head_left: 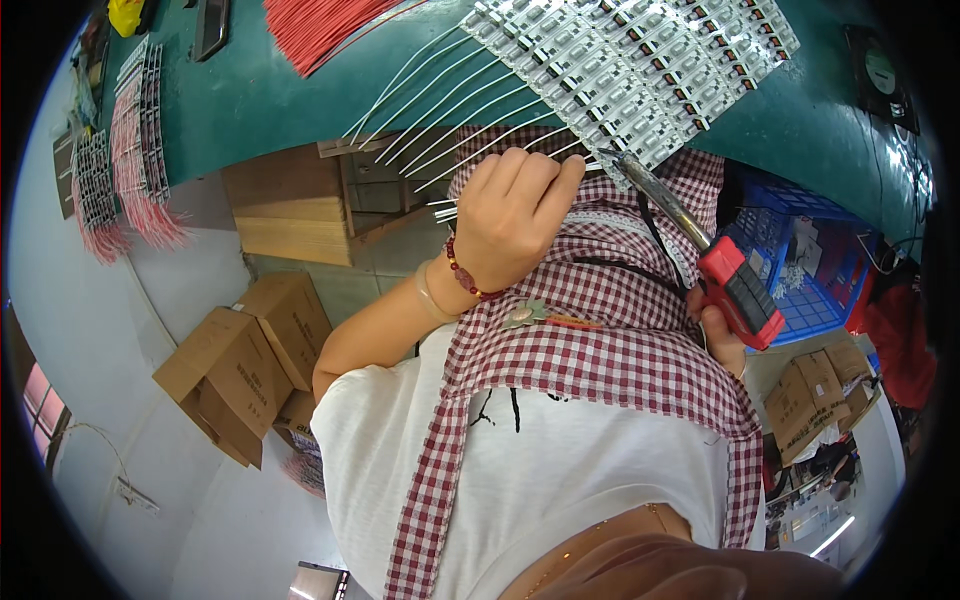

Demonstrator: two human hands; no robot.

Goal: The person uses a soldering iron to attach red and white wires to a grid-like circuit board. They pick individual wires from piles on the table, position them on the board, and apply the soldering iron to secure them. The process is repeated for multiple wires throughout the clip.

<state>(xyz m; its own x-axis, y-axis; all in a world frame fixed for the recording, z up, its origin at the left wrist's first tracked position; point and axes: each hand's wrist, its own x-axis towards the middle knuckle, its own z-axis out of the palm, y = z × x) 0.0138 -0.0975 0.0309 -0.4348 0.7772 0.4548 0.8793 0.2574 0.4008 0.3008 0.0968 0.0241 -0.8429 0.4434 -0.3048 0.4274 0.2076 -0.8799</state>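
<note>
My left hand (515, 205) is closed in a pinch at the near edge of a panel of small white circuit boards (640, 65). Several short white wires (445, 213) stick out of its fist. Other white wires (430, 110) run from the panel's left edge over the table's edge. My right hand (716, 330) grips the red and black handle of a soldering gun (738, 288). Its metal barrel slants up and left, and the tip touches or nearly touches the panel's near corner, close to my left fingertips. The exact contact is too small to tell.
A bundle of red wires (325, 30) lies on the green table (270, 110). Wired board strips (140, 140) hang over its left edge, near a phone (211, 28). A blue basket (815, 305) stands at right. Cardboard boxes (235, 365) sit at left, beside a wooden cabinet (285, 205).
</note>
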